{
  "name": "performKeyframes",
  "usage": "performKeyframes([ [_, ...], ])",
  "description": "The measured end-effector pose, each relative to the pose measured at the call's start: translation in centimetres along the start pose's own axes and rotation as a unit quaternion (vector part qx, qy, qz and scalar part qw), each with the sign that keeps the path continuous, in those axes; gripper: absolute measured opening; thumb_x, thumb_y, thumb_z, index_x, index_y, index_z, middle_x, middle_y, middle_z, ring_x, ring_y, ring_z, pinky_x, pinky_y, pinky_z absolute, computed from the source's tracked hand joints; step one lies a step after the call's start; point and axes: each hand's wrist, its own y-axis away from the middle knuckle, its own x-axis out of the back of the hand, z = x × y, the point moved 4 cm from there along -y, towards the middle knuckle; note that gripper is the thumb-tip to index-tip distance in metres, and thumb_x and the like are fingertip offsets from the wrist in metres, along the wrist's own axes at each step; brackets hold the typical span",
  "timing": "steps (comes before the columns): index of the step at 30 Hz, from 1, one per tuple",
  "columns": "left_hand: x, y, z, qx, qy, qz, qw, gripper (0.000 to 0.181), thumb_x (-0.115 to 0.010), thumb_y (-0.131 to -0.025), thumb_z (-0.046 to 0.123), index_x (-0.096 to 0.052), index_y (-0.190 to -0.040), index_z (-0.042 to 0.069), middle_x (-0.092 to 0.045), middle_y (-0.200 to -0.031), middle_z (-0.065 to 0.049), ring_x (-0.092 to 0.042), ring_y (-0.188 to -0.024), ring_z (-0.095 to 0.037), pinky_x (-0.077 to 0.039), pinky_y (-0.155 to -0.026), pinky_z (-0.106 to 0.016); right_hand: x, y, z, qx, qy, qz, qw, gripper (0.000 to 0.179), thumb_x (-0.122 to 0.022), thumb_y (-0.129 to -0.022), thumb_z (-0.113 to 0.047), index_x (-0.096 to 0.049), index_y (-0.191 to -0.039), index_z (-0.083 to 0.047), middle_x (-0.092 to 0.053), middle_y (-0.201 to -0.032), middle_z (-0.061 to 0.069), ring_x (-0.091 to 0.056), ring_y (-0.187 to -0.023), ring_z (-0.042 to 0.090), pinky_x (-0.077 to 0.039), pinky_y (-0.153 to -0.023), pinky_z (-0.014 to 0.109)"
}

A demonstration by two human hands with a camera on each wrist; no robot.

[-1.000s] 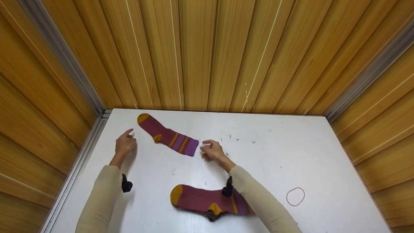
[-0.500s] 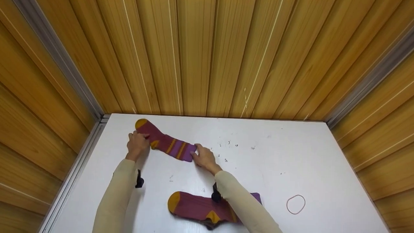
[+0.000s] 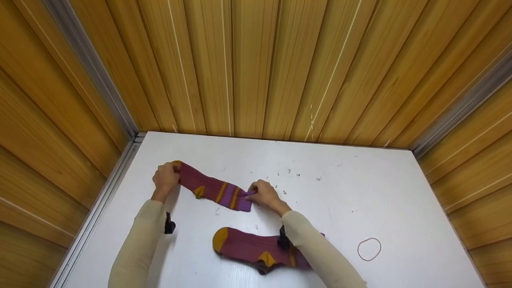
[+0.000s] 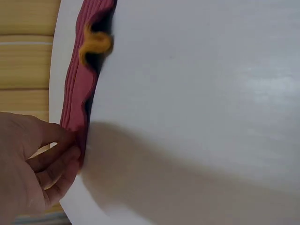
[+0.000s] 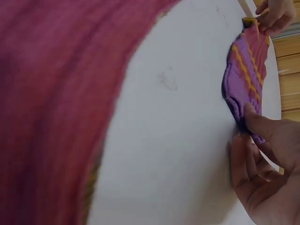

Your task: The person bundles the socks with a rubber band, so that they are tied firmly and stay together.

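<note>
A maroon sock (image 3: 206, 186) with mustard toe and heel and a purple striped cuff stretches between both hands over the white table. My left hand (image 3: 165, 177) pinches it near the toe, thumb on one side and fingers on the other, covering most of the mustard tip. At the cuff, my right hand (image 3: 265, 195) pinches the purple edge (image 5: 241, 101) between thumb and fingers, bunching the fabric. In the left wrist view the sock's lower edge (image 4: 84, 93) looks wavy and lifted. Nearer the body lies a matching sock (image 3: 244, 246), partly hidden under the right forearm, with dark brown fabric beneath it.
A thin reddish rubber band (image 3: 369, 249) lies on the white table (image 3: 332, 216) at the right. Wood-patterned panels (image 3: 248, 68) rise behind and at both sides, with a metal rail (image 3: 96, 196) along the left edge. Small dark marks dot the tabletop.
Both hands have come in to the far sock and now pinch its toe and cuff ends. The sock has shifted slightly toward the body and right. The near sock stays put.
</note>
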Motion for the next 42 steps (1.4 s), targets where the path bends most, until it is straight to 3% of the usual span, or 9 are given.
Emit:
performKeyframes([
  [5,0.7,0.3,-1.3,0.086,0.023,-0.085,0.9924,0.067,-0.074,-0.089,0.016,-0.045,-0.147,-0.005,-0.038,-0.147,-0.038,-0.038,-0.136,-0.054,-0.048,-0.100,-0.062,1.0,1.6,1.0,0.005,-0.004,-0.016,0.9998,0.021,-0.084,-0.084,-0.016,-0.073,-0.088,0.002,-0.071,-0.084,0.011,-0.053,-0.067,0.010,-0.044,-0.063,0.024],
  [11,1.1,0.0,0.3,0.064,0.010,-0.133,0.9890,0.069,-0.072,-0.090,0.015,-0.040,-0.147,-0.010,-0.031,-0.147,-0.038,-0.030,-0.137,-0.053,-0.041,-0.106,-0.061,2.7,2.1,1.7,-0.046,-0.107,0.007,0.9932,0.020,-0.083,-0.085,-0.012,-0.073,-0.088,0.005,-0.074,-0.077,0.015,-0.057,-0.056,0.006,-0.051,-0.054,0.020],
  [17,1.4,-0.3,1.5,0.047,0.063,-0.097,0.9922,0.036,-0.067,-0.090,0.010,-0.059,-0.119,-0.009,-0.058,-0.125,-0.033,-0.058,-0.108,-0.039,-0.052,-0.080,-0.038,3.4,2.9,2.4,-0.127,-0.281,0.009,0.9513,0.015,-0.074,-0.091,-0.009,-0.066,-0.097,0.002,-0.070,-0.081,0.004,-0.067,-0.068,0.012,-0.061,-0.063,0.028],
  [20,1.2,0.1,1.3,0.078,0.123,-0.098,0.9845,0.030,-0.060,-0.092,0.011,-0.061,-0.116,-0.007,-0.064,-0.119,-0.028,-0.062,-0.094,-0.026,-0.050,-0.068,-0.026,3.1,3.5,3.1,-0.163,-0.346,0.023,0.9237,0.015,-0.071,-0.093,-0.007,-0.062,-0.101,0.001,-0.066,-0.083,0.001,-0.065,-0.071,0.012,-0.059,-0.060,0.026],
  [26,0.4,2.0,0.6,0.195,0.289,-0.177,0.9205,0.041,-0.057,-0.102,0.020,-0.057,-0.135,-0.005,-0.061,-0.108,-0.008,-0.056,-0.090,-0.013,-0.053,-0.079,-0.024,2.2,4.2,3.3,-0.212,-0.380,0.067,0.8980,0.027,-0.066,-0.096,-0.006,-0.063,-0.119,0.008,-0.072,-0.101,0.012,-0.066,-0.081,0.013,-0.059,-0.070,0.026],
  [29,0.3,3.2,0.9,0.218,0.341,-0.197,0.8931,0.045,-0.056,-0.104,0.023,-0.054,-0.139,-0.005,-0.062,-0.100,-0.002,-0.057,-0.088,-0.012,-0.052,-0.079,-0.025,2.1,4.5,3.0,-0.231,-0.390,0.082,0.8877,0.031,-0.061,-0.099,-0.005,-0.062,-0.126,0.010,-0.070,-0.111,0.018,-0.066,-0.088,0.017,-0.061,-0.079,0.032],
  [33,0.4,4.3,2.2,0.223,0.401,-0.184,0.8691,0.048,-0.060,-0.102,0.022,-0.053,-0.141,-0.006,-0.065,-0.090,0.002,-0.063,-0.079,-0.008,-0.055,-0.080,-0.024,3.0,5.1,3.0,-0.226,-0.426,0.090,0.8715,0.029,-0.054,-0.102,-0.001,-0.058,-0.127,0.013,-0.066,-0.109,0.020,-0.067,-0.089,0.024,-0.063,-0.079,0.042],
  [35,0.2,4.9,3.3,0.218,0.433,-0.183,0.8554,0.050,-0.061,-0.101,0.021,-0.052,-0.142,-0.007,-0.066,-0.085,0.003,-0.065,-0.074,-0.006,-0.057,-0.080,-0.023,4.3,5.9,3.4,-0.219,-0.420,0.101,0.8747,0.028,-0.053,-0.102,0.000,-0.058,-0.126,0.013,-0.066,-0.102,0.017,-0.068,-0.082,0.023,-0.063,-0.073,0.040],
  [42,0.4,6.8,6.4,0.161,0.471,-0.215,0.8405,0.046,-0.055,-0.105,0.016,-0.049,-0.143,-0.008,-0.065,-0.095,-0.002,-0.068,-0.078,-0.009,-0.061,-0.077,-0.023,9.0,8.4,4.4,-0.192,-0.373,0.119,0.8998,0.029,-0.057,-0.102,-0.002,-0.057,-0.126,0.014,-0.065,-0.090,0.005,-0.064,-0.073,0.011,-0.062,-0.068,0.032],
])
